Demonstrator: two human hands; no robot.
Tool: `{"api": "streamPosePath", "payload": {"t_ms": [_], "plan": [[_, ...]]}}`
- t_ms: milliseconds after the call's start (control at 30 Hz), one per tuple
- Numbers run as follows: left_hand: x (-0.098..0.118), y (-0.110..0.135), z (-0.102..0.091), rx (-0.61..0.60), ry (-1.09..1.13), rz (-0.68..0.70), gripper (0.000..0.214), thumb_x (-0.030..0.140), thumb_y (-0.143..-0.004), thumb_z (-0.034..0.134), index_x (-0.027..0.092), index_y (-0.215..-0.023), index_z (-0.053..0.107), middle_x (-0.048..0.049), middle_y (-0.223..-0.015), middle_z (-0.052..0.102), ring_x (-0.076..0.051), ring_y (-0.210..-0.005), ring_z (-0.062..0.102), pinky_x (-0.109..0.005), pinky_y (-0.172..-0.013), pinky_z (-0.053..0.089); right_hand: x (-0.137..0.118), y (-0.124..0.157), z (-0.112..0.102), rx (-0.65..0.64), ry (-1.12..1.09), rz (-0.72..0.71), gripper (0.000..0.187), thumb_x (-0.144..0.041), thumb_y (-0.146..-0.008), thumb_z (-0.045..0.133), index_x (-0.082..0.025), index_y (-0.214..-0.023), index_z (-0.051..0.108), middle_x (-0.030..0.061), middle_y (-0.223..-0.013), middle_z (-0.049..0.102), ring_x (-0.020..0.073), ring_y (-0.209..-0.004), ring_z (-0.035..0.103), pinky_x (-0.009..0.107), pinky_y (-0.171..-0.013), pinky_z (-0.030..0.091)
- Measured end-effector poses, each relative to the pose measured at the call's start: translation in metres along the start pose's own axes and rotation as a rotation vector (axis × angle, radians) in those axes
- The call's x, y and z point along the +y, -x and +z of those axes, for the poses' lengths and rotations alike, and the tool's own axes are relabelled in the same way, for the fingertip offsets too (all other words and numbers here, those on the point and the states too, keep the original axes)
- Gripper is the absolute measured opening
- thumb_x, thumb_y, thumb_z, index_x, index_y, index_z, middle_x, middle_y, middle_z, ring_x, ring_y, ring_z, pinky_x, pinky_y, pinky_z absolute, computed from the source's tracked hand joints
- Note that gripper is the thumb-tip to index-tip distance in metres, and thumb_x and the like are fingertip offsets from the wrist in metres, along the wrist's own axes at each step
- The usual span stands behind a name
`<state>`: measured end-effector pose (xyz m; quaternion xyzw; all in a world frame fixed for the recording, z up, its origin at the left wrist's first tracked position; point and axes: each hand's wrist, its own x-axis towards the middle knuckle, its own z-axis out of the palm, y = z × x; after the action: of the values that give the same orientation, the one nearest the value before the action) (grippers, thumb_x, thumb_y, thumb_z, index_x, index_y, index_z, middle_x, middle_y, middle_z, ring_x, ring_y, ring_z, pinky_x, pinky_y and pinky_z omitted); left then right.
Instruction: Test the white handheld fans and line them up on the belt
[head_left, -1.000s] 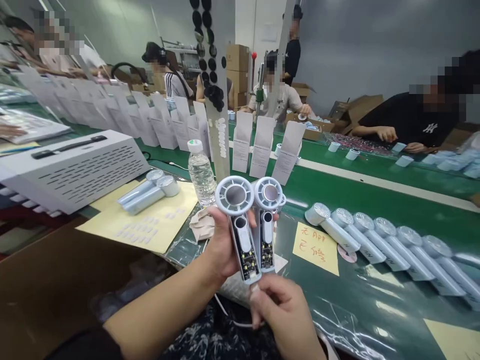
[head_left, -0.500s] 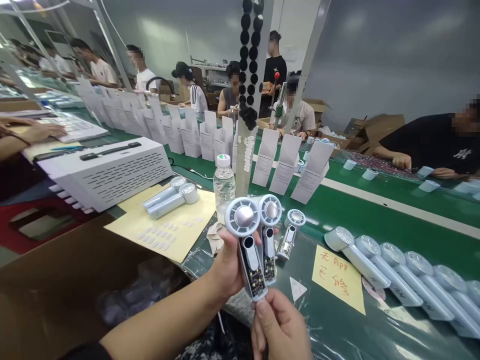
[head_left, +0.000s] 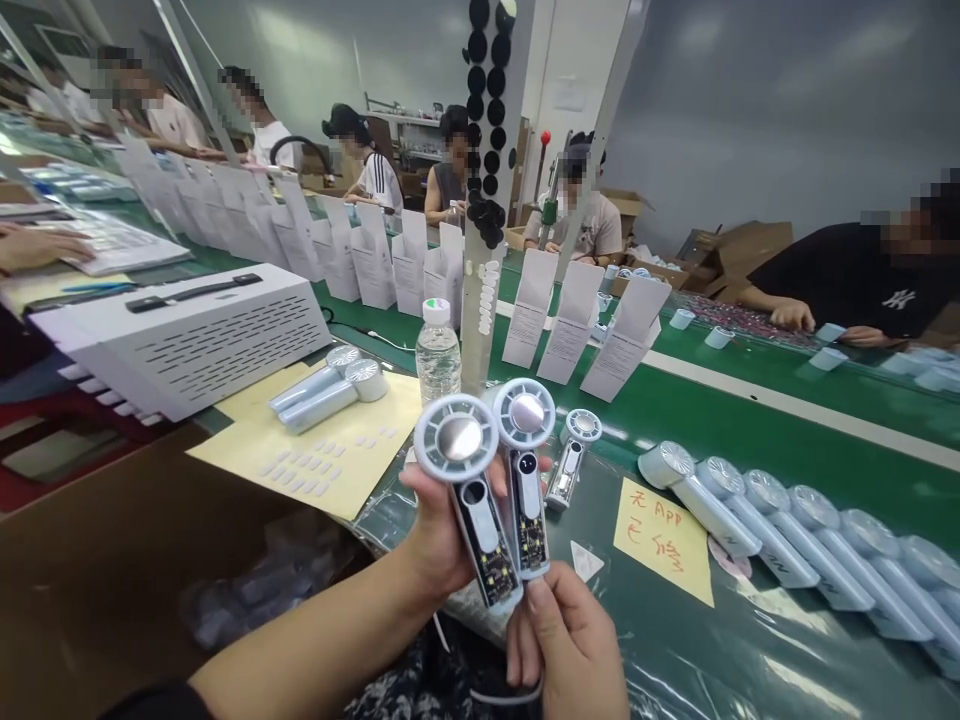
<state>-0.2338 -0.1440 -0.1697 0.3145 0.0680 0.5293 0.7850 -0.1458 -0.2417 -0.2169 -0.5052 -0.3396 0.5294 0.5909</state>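
My left hand (head_left: 433, 525) is wrapped round two small handheld fans held upright side by side, the left fan (head_left: 469, 490) and the right fan (head_left: 526, 470). Both have open handles that show circuit boards. My right hand (head_left: 566, 645) is closed just below them, its thumb and fingers pinched at the bottom end of the fans' handles, with a white cable (head_left: 510, 692) looping under it. A third open fan (head_left: 571, 456) lies on the green table (head_left: 675, 415) just behind.
A row of several finished pale blue fans (head_left: 780, 520) lies at the right beside a yellow note (head_left: 664, 538). Two more fans (head_left: 326, 385) rest on a yellow sheet, near a water bottle (head_left: 438, 350) and a white vented box (head_left: 176, 335). White cartons and seated people line the belt.
The view has shifted a little. My right hand has moved from under the left fan's handle to under the right fan's. My left hand keeps its hold.
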Motion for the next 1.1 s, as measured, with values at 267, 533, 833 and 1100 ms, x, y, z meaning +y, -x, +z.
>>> {"api": "streamPosePath", "payload": {"t_ms": [267,533,833,1100], "plan": [[0.004,-0.007,0.000,0.007,-0.063,-0.013,0.067,0.083,-0.061,0.064,0.017,-0.076,0.068,-0.0106,-0.100,0.073,-0.029,-0.092,0.069,-0.038,-0.078,0.057,-0.024,-0.002,-0.025,-0.012,0.258,-0.270,0.045,-0.058,-0.091,0.054,-0.021,-0.064,0.055,0.0053,-0.082,0.060,0.0216,-0.081,0.057,0.031,-0.073,0.044],[0.013,0.008,0.000,-0.259,-0.387,-0.309,0.052,0.047,-0.065,0.085,0.018,-0.107,0.071,-0.0108,-0.100,0.071,-0.029,-0.094,0.067,-0.040,-0.087,0.051,-0.045,-0.004,-0.048,0.085,0.197,-0.158,0.056,-0.046,-0.082,0.073,-0.030,-0.133,0.056,0.0083,-0.142,0.056,0.0318,-0.130,0.049,0.045,-0.104,0.042],[-0.007,0.005,-0.021,-0.007,-0.200,-0.429,0.035,0.042,-0.078,0.075,0.018,-0.100,0.062,-0.0026,-0.086,0.061,-0.014,-0.070,0.059,-0.029,-0.067,0.051,-0.042,-0.009,-0.061,0.097,-0.138,-0.042,0.042,-0.043,-0.073,0.081,-0.026,-0.108,0.064,0.0065,-0.101,0.070,0.0238,-0.087,0.066,0.038,-0.077,0.057],[-0.004,0.017,-0.009,-0.122,-0.225,-0.391,0.044,0.027,-0.071,0.080,0.019,-0.104,0.054,-0.0006,-0.084,0.058,-0.012,-0.067,0.058,-0.026,-0.062,0.047,-0.039,-0.003,-0.059,0.003,-0.210,-0.030,0.034,-0.044,-0.079,0.078,-0.028,-0.107,0.067,0.0052,-0.101,0.069,0.0204,-0.083,0.065,0.034,-0.075,0.056]]}}
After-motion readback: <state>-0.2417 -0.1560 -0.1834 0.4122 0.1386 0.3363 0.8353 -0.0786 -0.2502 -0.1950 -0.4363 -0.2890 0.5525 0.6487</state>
